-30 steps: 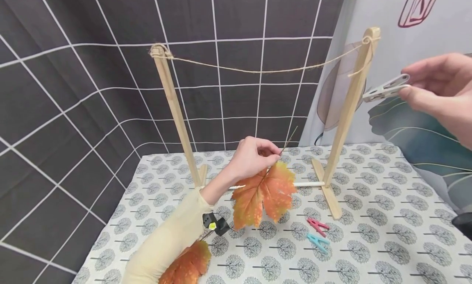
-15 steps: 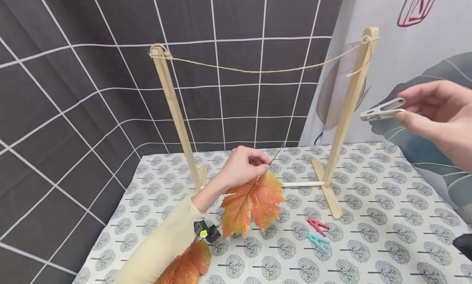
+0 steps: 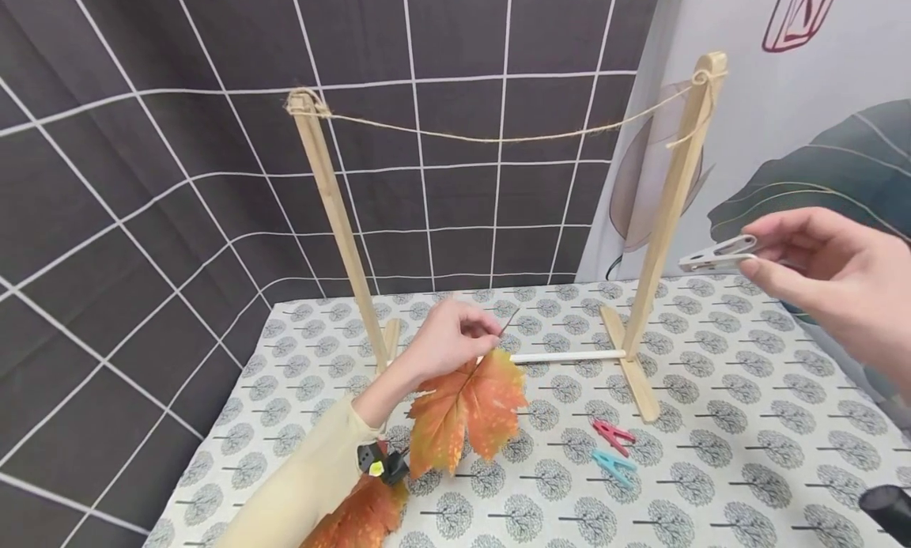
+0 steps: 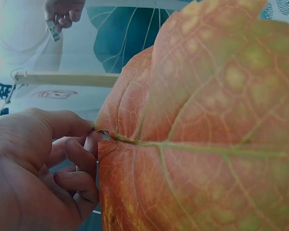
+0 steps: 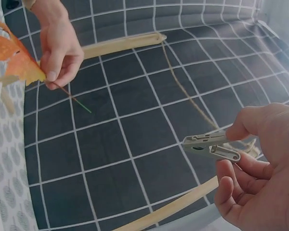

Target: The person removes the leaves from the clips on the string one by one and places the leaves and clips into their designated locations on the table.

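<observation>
Between thumb and fingers my left hand (image 3: 455,336) pinches the stem of an orange-yellow maple leaf (image 3: 466,417), close to where stem meets blade. The blade hangs down over the table, and in the left wrist view the leaf (image 4: 207,120) fills much of the picture. At the right, my right hand (image 3: 833,271) pinches a pale grey clothespin (image 3: 717,254) by its handle ends, its nose pointing left. In the right wrist view the clothespin (image 5: 209,145) is seen from the side. A twine line (image 3: 505,140) sags between two wooden posts above the left hand.
A red clothespin (image 3: 614,437) and a blue clothespin (image 3: 614,467) lie on the tree-print tablecloth (image 3: 555,516). A second maple leaf (image 3: 356,516) lies partly under the left forearm. The right post (image 3: 672,208) and left post (image 3: 338,224) are joined low by a white rod (image 3: 569,357).
My left hand has moved left and down with the maple leaf. My right hand has lowered and come slightly left, still holding the grey clothespin.
</observation>
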Motion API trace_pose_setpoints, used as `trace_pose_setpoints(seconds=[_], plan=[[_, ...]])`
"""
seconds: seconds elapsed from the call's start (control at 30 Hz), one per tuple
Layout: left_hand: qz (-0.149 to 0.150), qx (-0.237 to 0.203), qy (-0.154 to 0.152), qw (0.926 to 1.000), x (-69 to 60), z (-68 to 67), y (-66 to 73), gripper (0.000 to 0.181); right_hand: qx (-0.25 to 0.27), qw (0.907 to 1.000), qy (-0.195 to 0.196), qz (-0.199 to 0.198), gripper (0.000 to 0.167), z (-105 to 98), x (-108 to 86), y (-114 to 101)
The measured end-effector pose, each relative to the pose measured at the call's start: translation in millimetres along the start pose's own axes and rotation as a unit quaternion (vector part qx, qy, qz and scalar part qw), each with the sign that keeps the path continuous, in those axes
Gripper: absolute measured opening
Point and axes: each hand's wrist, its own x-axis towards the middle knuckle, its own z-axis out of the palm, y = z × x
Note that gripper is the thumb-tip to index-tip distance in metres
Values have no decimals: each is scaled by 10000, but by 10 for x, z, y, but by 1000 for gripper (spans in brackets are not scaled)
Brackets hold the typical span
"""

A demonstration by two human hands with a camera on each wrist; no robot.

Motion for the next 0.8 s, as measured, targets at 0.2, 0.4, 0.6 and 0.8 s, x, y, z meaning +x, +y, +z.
trace_pose_setpoints(seconds=[0.2, 0.4, 0.6, 0.8], plan=[[-265, 13, -114, 9996, -101, -21, -83, 9, -1194, 9901, 244, 697, 36, 21, -113, 33], [-406, 144, -82, 9990, -227, -71, -186, 10, -1551, 9845, 156, 808, 36, -1, -169, 113], [-621, 101, -197, 9978, -328, -108, -269, 9, -1634, 9809, 99, 1049, 38, -43, -274, 220], [-615, 161, -260, 9976, -396, -116, -300, 9, -1936, 9719, 59, 1340, 35, -58, -378, 313]])
